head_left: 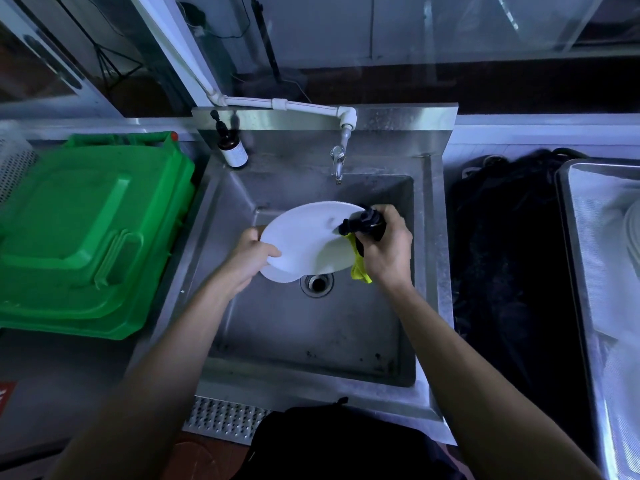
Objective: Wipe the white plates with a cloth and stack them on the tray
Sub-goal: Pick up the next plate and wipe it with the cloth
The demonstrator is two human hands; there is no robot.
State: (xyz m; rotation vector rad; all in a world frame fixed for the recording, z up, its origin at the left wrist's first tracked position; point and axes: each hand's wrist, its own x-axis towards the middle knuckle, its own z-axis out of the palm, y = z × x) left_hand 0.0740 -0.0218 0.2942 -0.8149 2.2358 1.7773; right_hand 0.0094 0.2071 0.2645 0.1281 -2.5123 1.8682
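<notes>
Over the steel sink (311, 341) I hold a white plate (304, 240), tilted. My left hand (251, 254) grips its left rim, thumb on the upper face. My right hand (384, 247) grips a bunched cloth (362, 233), dark on top and yellow below, pressed against the plate's right edge. A second white plate edge (277, 275) shows just under the first, near the drain. At the far right lies a metal tray (588, 271) with blurred white plates (633, 233) at the frame edge.
A tap (336, 164) hangs over the sink's back, with a brown pump bottle (232, 147) on the back left ledge. A green bin lid (83, 233) fills the left counter. A dark bag or cloth (505, 254) lies between sink and tray.
</notes>
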